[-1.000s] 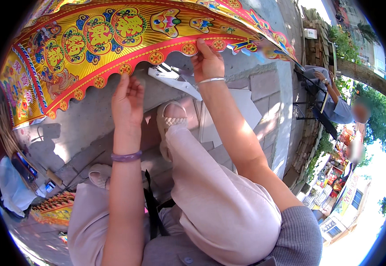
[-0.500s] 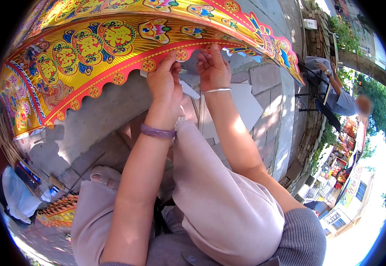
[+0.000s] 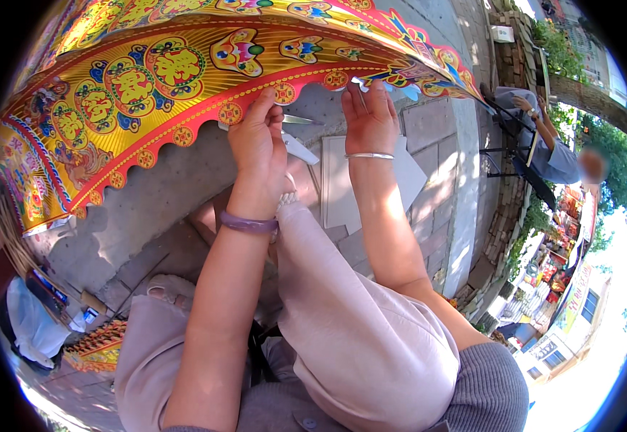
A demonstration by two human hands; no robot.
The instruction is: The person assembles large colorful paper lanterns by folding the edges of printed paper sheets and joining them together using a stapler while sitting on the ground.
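Note:
A large curved printed paper piece [image 3: 162, 90], yellow and gold with a red scalloped border, arches across the upper left. My left hand [image 3: 257, 137], with a purple bangle at its wrist, pinches the lower scalloped edge. Further right, my right hand [image 3: 371, 126], wearing a silver bangle, has its fingertips closed at the same edge; the paper partly hides its grip. Beyond my left fingers, a narrow metal blade [image 3: 303, 120] and a white pointed piece [image 3: 299, 148] show; their other ends are hidden by that hand.
A pale flat board [image 3: 342, 187] lies on the paving below my hands. Thin sticks [image 3: 10, 230] and a plastic bag [image 3: 33, 320] are at the left, near another patterned paper piece [image 3: 97, 349]. A seated person [image 3: 544, 137] is at the right.
My right hand has moved right along the scalloped edge, widening the gap between my hands. The paper and my left hand have shifted slightly left, and more of the metal blade shows.

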